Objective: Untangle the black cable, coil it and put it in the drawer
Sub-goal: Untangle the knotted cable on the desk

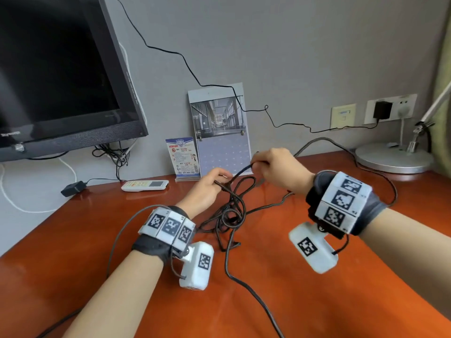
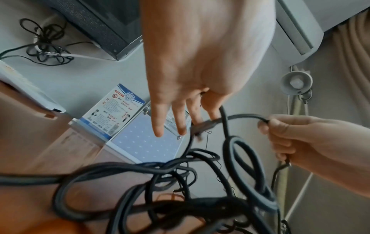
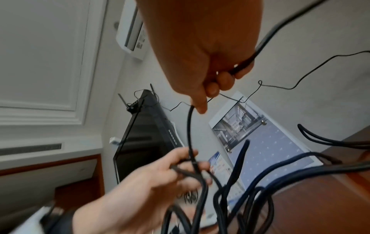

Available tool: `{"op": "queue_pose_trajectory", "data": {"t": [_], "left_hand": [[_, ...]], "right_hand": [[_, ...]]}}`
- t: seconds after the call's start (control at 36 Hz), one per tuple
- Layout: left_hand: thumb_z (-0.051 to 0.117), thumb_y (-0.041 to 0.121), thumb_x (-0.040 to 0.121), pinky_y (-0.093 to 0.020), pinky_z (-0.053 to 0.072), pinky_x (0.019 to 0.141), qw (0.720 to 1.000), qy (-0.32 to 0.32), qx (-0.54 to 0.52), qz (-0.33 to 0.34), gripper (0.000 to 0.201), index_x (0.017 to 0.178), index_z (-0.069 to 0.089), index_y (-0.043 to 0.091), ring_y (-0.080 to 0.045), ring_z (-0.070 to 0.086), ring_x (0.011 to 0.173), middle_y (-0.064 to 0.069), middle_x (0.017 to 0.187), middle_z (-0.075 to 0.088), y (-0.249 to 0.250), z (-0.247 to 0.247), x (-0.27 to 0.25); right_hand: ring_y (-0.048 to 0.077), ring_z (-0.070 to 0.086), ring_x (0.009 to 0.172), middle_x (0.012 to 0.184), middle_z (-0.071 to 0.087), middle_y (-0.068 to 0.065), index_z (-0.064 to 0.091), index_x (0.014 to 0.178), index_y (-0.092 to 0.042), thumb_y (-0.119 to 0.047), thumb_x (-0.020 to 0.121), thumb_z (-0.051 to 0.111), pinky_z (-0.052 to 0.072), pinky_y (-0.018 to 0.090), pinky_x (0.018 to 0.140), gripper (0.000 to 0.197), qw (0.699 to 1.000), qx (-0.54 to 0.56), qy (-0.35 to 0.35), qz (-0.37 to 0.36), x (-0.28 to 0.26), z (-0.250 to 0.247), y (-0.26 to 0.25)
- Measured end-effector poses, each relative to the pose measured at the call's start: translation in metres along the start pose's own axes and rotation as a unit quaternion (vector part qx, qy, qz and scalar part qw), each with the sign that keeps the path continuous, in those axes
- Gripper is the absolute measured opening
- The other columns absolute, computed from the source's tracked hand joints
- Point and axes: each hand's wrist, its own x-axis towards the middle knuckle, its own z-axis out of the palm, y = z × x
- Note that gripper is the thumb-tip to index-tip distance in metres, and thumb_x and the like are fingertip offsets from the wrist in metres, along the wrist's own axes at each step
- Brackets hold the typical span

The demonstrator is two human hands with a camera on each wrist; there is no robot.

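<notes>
Head view: untangling step in hand, coiling and stowing not yet begun. Left hand (image 1: 207, 189) pinching one strand of the black cable (image 1: 231, 215), outer fingers extended in the left wrist view; right hand (image 1: 275, 167) closed round another strand, drawn taut between the two above the surface (image 1: 366, 276). Knot of loops hanging below the hands at centre frame, lowest loops resting on the wood, loose runs trailing off toward 5 o'clock and out toward 3 o'clock. No drawer visible in any view.

Next move, by judgement: feeding a free end back through the central loops rather than pulling harder, since tension looks likely to tighten the snarl.

Open room toward 6 and 7 o'clock, bare wood right down to the near edge. Crowded toward 12 o'clock: calendar (image 1: 220, 128) and small sign card (image 1: 183, 157) against the wall, remote control (image 1: 145, 185) at 11 o'clock, monitor (image 1: 61, 69) at 10 o'clock, lamp base (image 1: 393, 159) at 2 o'clock. Left edge of the surface running diagonally near the black adapter (image 1: 73, 188).
</notes>
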Motion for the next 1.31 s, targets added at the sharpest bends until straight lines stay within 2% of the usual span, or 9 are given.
{"op": "queue_pose_trajectory", "data": {"t": [0.14, 0.28, 0.44, 0.61, 0.81, 0.97, 1.14, 1.22, 1.31], "left_hand": [[0.035, -0.003, 0.098, -0.045, 0.047, 0.097, 0.985, 0.019, -0.155, -0.067, 0.035, 0.115, 0.05, 0.022, -0.018, 0.052, 0.111, -0.001, 0.125, 0.05, -0.008, -0.004, -0.004], [0.032, -0.013, 0.094, -0.042, 0.049, 0.093, 0.977, 0.018, -0.198, -0.082, 0.046, 0.106, 0.058, 0.023, -0.018, 0.055, 0.115, -0.002, 0.126, 0.054, -0.022, -0.014, -0.002], [0.034, -0.007, 0.094, -0.047, 0.049, 0.093, 0.964, -0.003, -0.25, -0.096, 0.038, 0.107, 0.061, 0.016, -0.018, 0.061, 0.108, -0.003, 0.122, 0.059, -0.024, -0.025, -0.002], [0.041, -0.004, 0.094, -0.044, 0.05, 0.095, 0.982, -0.014, -0.163, -0.092, 0.035, 0.107, 0.059, 0.023, -0.013, 0.061, 0.101, 0.003, 0.114, 0.062, -0.018, -0.021, -0.001], [0.045, -0.001, 0.093, -0.034, 0.05, 0.086, 0.994, -0.019, -0.088, -0.069, 0.054, 0.127, 0.036, 0.04, -0.015, 0.065, 0.093, 0.005, 0.103, 0.064, -0.01, -0.012, 0.001], [0.05, 0.007, 0.091, -0.018, 0.041, 0.063, 0.992, 0.014, 0.111, -0.054, 0.018, 0.103, 0.053, 0.02, -0.012, 0.056, 0.087, 0.005, 0.1, 0.057, -0.02, -0.014, -0.008], [0.047, 0.009, 0.089, -0.024, 0.047, 0.077, 0.965, -0.094, 0.234, -0.069, 0.023, 0.085, 0.064, 0.023, -0.011, 0.06, 0.086, 0.009, 0.088, 0.066, -0.029, -0.016, -0.029], [0.039, -0.005, 0.087, -0.011, 0.042, 0.065, 0.96, -0.155, 0.215, -0.092, 0.042, 0.11, 0.063, 0.021, -0.003, 0.055, 0.077, 0.005, 0.105, 0.064, -0.035, -0.019, -0.033], [0.047, 0.004, 0.091, -0.011, 0.039, 0.072, 0.953, -0.18, 0.229, -0.081, 0.042, 0.127, 0.055, 0.024, -0.003, 0.05, 0.085, 0.008, 0.116, 0.054, -0.04, -0.017, -0.035]], "right_hand": [[0.017, 0.046, 0.069, 0.072, 0.053, 0.009, 0.062, 0.077, -0.016, -0.013, 0.093, 0.05, 0.029, 0.025, 0.057, 0.021, 0.986, 0.145, 0.045, 0.063, 0.008, -0.011, 0.014], [0.003, 0.043, 0.044, 0.056, 0.045, -0.008, 0.065, 0.079, -0.019, -0.013, 0.092, 0.052, 0.029, 0.01, 0.042, 0.02, 0.964, 0.162, 0.163, 0.132, 0.015, -0.044, 0.04], [0.041, 0.059, 0.095, 0.099, 0.066, 0.024, 0.072, 0.099, -0.009, -0.014, 0.089, 0.051, 0.046, 0.038, 0.085, 0.024, 0.945, -0.09, 0.226, 0.22, 0.012, -0.088, 0.101], [0.036, 0.035, 0.121, 0.128, 0.042, 0.023, 0.054, 0.123, 0.002, -0.018, 0.085, 0.057, 0.03, 0.043, 0.104, 0.043, 0.868, -0.327, 0.092, 0.362, -0.011, -0.082, 0.144], [0.03, 0.026, 0.133, 0.144, 0.033, 0.01, 0.041, 0.141, -0.021, -0.018, 0.089, 0.053, 0.031, 0.042, 0.109, 0.054, 0.953, -0.209, -0.172, 0.134, -0.015, -0.008, 0.103], [0.025, 0.021, 0.14, 0.152, 0.027, 0.004, 0.029, 0.148, -0.02, -0.018, 0.094, 0.048, 0.025, 0.04, 0.114, 0.057, 0.931, -0.157, -0.33, -0.002, -0.006, 0.048, 0.049], [0.019, 0.057, 0.104, 0.113, 0.062, 0.003, 0.065, 0.115, -0.011, -0.018, 0.093, 0.054, 0.041, 0.021, 0.078, 0.026, 0.934, -0.124, -0.334, 0.013, 0.002, 0.058, 0.031], [0.005, 0.055, 0.071, 0.079, 0.062, -0.005, 0.071, 0.098, -0.008, -0.013, 0.091, 0.056, 0.037, 0.01, 0.062, 0.017, 0.948, -0.03, -0.318, 0.013, 0.003, 0.058, 0.031], [-0.001, 0.053, 0.069, 0.081, 0.062, -0.006, 0.072, 0.094, -0.009, -0.011, 0.091, 0.057, 0.037, 0.005, 0.066, 0.016, 0.958, 0.042, -0.283, -0.007, 0.001, 0.058, 0.028]]}}
